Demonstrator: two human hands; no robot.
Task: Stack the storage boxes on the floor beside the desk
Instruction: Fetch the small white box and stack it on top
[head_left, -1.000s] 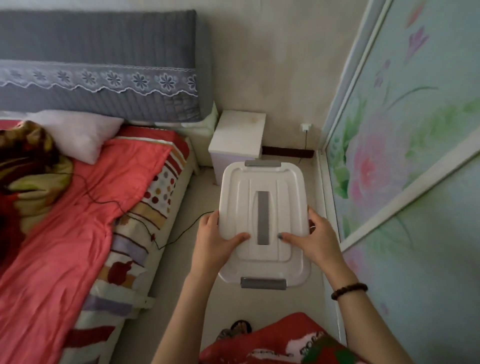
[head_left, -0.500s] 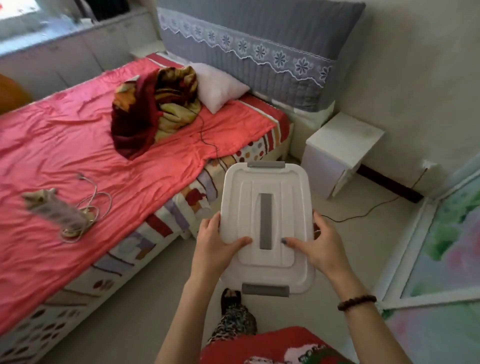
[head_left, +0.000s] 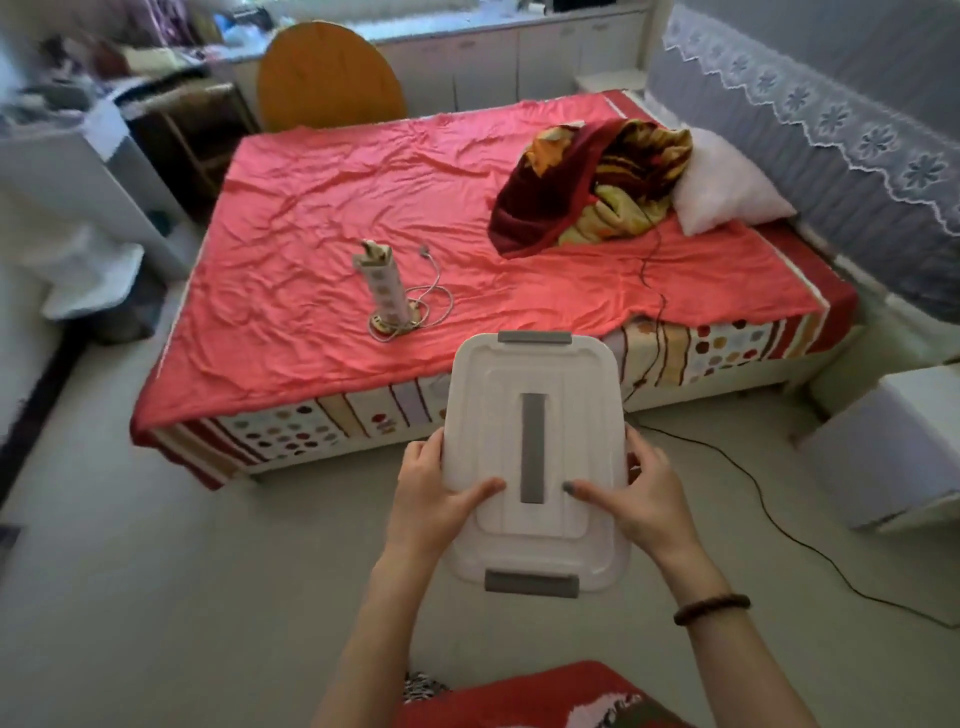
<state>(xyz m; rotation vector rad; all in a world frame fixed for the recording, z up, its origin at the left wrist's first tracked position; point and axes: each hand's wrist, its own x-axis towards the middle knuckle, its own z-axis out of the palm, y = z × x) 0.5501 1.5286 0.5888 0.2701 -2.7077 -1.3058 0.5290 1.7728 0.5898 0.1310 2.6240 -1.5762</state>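
Observation:
I hold a white plastic storage box (head_left: 566, 405) with grey latches and a grey strip on its lid, lifted above the floor in front of me. My left hand (head_left: 434, 496) grips its left side with the thumb on the lid. My right hand (head_left: 636, 499) grips its right side, thumb also on the lid. The box's body under the lid is hidden. A cluttered desk (head_left: 93, 109) stands at the far left of the room. No other storage box is in view.
A bed with a red sheet (head_left: 363, 234) fills the middle, carrying a power strip (head_left: 384, 286), a bundled blanket (head_left: 592, 182) and a pillow (head_left: 722, 182). A white nightstand (head_left: 893, 447) stands at right with a black cable (head_left: 769, 514) across the floor. A round wooden board (head_left: 330, 78) leans behind the bed.
My view has swung left from the corner by the nightstand to the whole bed and the desk side of the room. Both hands keep the same grip on the box.

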